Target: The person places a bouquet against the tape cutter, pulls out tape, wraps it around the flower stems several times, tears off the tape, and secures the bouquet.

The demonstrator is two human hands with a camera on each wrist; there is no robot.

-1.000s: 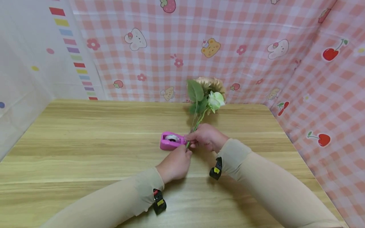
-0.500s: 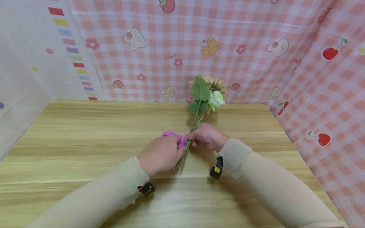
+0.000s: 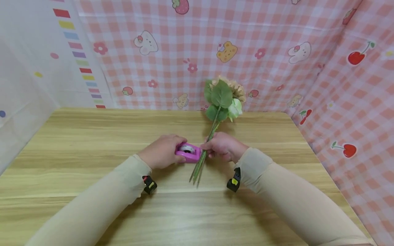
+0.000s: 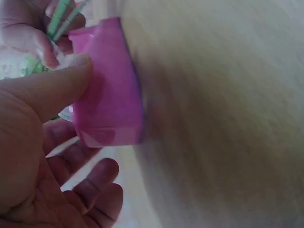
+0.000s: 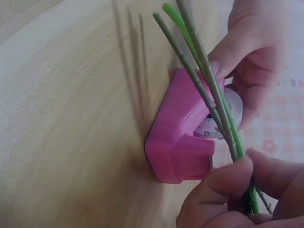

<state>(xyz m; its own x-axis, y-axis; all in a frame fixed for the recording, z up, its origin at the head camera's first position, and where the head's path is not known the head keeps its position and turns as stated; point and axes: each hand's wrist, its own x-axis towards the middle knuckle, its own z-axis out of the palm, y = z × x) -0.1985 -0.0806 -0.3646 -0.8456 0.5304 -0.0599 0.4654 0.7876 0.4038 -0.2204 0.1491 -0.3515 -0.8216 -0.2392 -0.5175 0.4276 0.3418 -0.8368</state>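
Left of the middle of the desk [image 3: 92, 136], the left hand [image 3: 162, 152] grips the left end of a pink tape dispenser [image 3: 191, 159], thumb on its near side; a tape roll [image 3: 186, 148] sits inside. Just beside the dispenser's right end, flower stems [image 3: 200, 167] slant, bare ends near, green leaves [image 3: 222, 94] far, a pale rose [image 3: 235, 108] right of those. At the right, the right hand [image 3: 226, 147] pinches the stems.
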